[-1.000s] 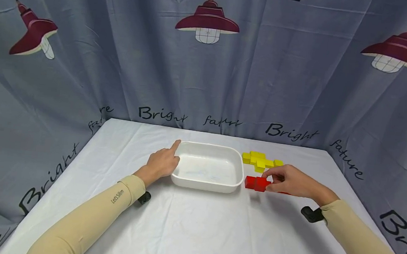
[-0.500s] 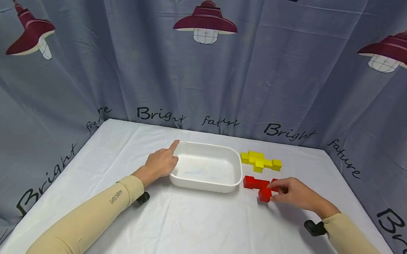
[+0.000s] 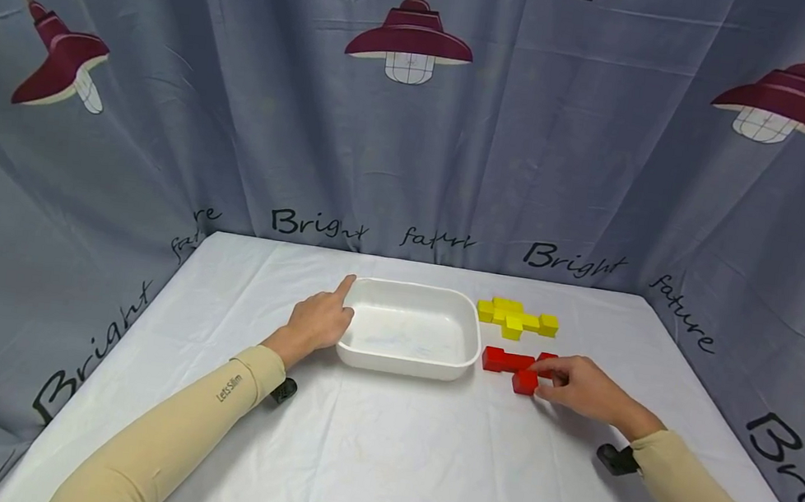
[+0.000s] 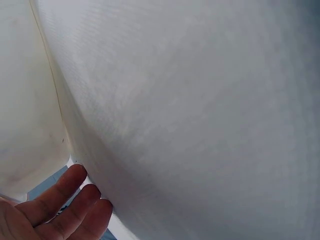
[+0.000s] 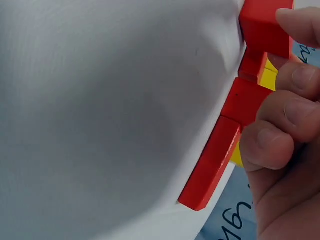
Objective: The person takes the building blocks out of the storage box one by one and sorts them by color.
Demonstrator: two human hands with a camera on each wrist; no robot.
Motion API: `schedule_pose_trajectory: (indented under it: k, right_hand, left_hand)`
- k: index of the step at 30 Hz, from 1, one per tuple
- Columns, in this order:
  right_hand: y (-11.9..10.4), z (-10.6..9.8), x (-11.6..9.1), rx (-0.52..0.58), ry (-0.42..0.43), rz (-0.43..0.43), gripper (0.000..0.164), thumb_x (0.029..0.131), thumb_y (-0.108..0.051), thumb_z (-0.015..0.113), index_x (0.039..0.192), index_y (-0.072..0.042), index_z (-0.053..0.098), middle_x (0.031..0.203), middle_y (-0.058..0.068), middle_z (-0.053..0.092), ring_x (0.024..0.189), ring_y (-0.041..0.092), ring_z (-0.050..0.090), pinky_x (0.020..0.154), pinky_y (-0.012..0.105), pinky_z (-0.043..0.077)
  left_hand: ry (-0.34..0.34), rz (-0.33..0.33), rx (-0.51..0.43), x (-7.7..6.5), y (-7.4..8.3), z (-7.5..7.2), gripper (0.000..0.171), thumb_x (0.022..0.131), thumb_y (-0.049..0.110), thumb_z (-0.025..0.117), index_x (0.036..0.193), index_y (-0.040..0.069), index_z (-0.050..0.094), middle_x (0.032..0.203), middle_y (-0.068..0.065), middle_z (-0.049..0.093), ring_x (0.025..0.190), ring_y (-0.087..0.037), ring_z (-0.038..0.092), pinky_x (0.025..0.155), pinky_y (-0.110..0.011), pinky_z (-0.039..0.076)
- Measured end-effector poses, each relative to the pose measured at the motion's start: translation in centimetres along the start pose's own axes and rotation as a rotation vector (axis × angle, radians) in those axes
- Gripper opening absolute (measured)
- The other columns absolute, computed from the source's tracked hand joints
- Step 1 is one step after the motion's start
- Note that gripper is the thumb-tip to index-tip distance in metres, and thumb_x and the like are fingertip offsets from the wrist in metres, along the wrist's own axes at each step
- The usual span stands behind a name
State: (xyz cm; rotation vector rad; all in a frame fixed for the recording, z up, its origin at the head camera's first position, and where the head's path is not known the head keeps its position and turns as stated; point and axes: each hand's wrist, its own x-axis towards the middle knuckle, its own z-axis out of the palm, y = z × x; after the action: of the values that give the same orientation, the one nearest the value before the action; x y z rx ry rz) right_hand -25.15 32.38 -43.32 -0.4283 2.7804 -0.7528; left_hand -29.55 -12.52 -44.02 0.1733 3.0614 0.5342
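Observation:
In the head view my right hand [image 3: 577,384] has its thumb and a finger on a red block [image 3: 525,383], pinching it just in front of other red blocks [image 3: 509,362]. The right wrist view shows the pinched red block [image 5: 265,22] near the white surface, with the remaining fingers bent beside the other red pieces [image 5: 212,165]. My left hand [image 3: 316,320] rests at the left rim of a white tray [image 3: 407,366], index finger extended. Its other fingers [image 4: 70,212] lie fairly straight against the tray's outer wall in the left wrist view; the thumb is hidden there.
Yellow blocks [image 3: 514,320] form a cluster right of the tray, behind the red ones. All stand on a table with a white cloth [image 3: 385,464]. A grey-blue curtain [image 3: 277,104] printed with lamps and writing surrounds the table.
My right hand has moved toward the table's front with the red block, then slightly lowered it. That block now stands in front of the red row. The left hand has stayed at the tray.

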Motion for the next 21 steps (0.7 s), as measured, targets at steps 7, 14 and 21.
schedule_pose_trajectory:
  k: [7, 14, 21]
  right_hand:
    - [0.3, 0.1, -0.1, 0.002, 0.050, 0.009, 0.034, 0.088, -0.020, 0.075, 0.120, -0.009, 0.071, 0.074, 0.003, 0.050, 0.069, 0.019, 0.048, 0.054, 0.025, 0.037]
    - [0.2, -0.1, -0.4, 0.004, 0.049, 0.010, 0.037, 0.088, -0.020, 0.075, 0.123, -0.009, 0.069, 0.074, 0.002, 0.051, 0.068, 0.018, 0.048, 0.054, 0.025, 0.037]
    - [-1.1, -0.8, -0.4, -0.047, 0.094, -0.023, 0.035, 0.089, -0.021, 0.074, 0.122, -0.013, 0.070, 0.073, 0.001, 0.053, 0.069, 0.019, 0.050, 0.056, 0.026, 0.040]
  left_hand:
    - [-0.007, 0.009, -0.003, 0.0, 0.3, 0.0, 0.064, 0.103, 0.030, 0.039, 0.163, 0.021, 0.016, 0.117, -0.015, 0.070, 0.085, -0.026, 0.065, 0.070, -0.045, 0.053]
    - [-0.018, 0.022, -0.011, 0.0, 0.4, -0.2, 0.066, 0.102, 0.030, 0.041, 0.162, 0.021, 0.016, 0.122, -0.016, 0.069, 0.087, -0.027, 0.066, 0.072, -0.047, 0.052]
    - [-0.067, 0.025, -0.015, -0.1, 0.0, -1.2, 0.070, 0.100, 0.035, 0.048, 0.162, 0.020, 0.020, 0.134, -0.017, 0.064, 0.101, -0.029, 0.066, 0.077, -0.048, 0.052]
